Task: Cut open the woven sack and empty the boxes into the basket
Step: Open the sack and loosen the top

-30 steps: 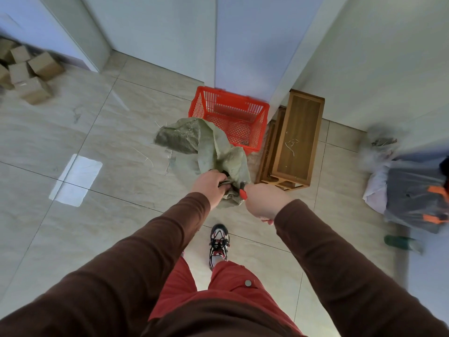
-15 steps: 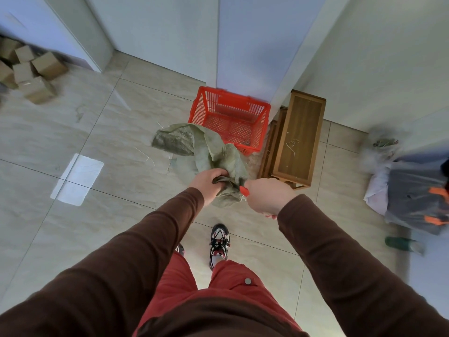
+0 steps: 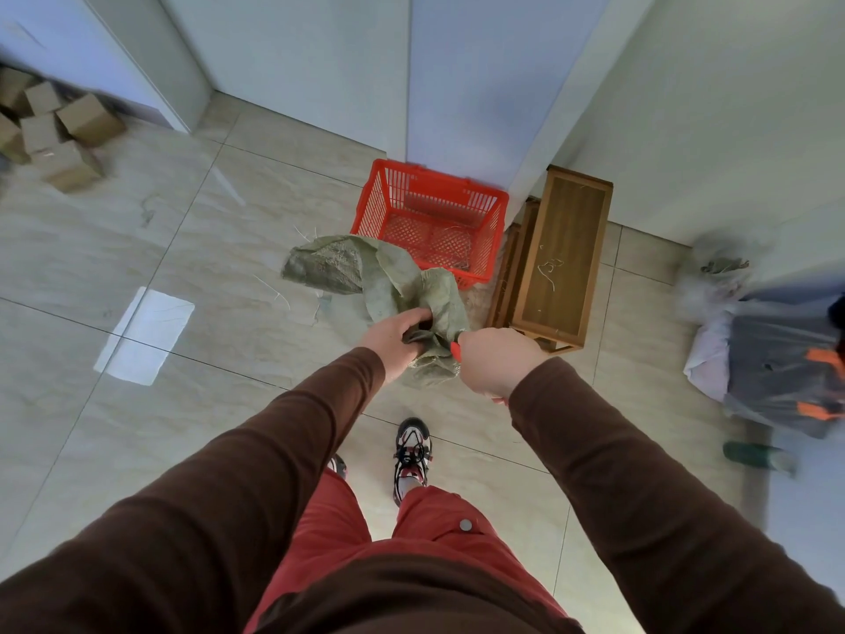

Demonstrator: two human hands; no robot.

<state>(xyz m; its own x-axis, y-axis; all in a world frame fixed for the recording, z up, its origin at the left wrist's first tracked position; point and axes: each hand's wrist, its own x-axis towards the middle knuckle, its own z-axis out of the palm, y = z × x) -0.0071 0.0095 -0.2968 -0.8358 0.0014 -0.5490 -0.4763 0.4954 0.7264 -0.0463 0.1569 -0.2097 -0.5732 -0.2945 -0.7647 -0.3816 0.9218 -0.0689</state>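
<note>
A limp, crumpled green woven sack (image 3: 388, 286) hangs in front of me above the tiled floor. My left hand (image 3: 395, 338) grips a bunched fold of it. My right hand (image 3: 496, 359) is curled round a red-handled cutter (image 3: 456, 348), whose tip touches the sack; the blade is hidden. The red plastic basket (image 3: 430, 194) stands on the floor just beyond the sack, against the wall, holding only a few loose strands. Several small cardboard boxes (image 3: 50, 130) lie in a heap at the far left by the wall.
A wooden stool (image 3: 560, 258) lies right of the basket. A plastic-wrapped grey and orange bundle (image 3: 777, 368) lies at the right edge, with a green bottle (image 3: 754, 453) in front of it. My shoe (image 3: 411, 450) is below the sack. A bright patch of light (image 3: 146, 329) lies on the tiles at left.
The view has tilted slightly, so the basket and sack appear lower. Both hands keep their hold, and the sack has shifted a little.
</note>
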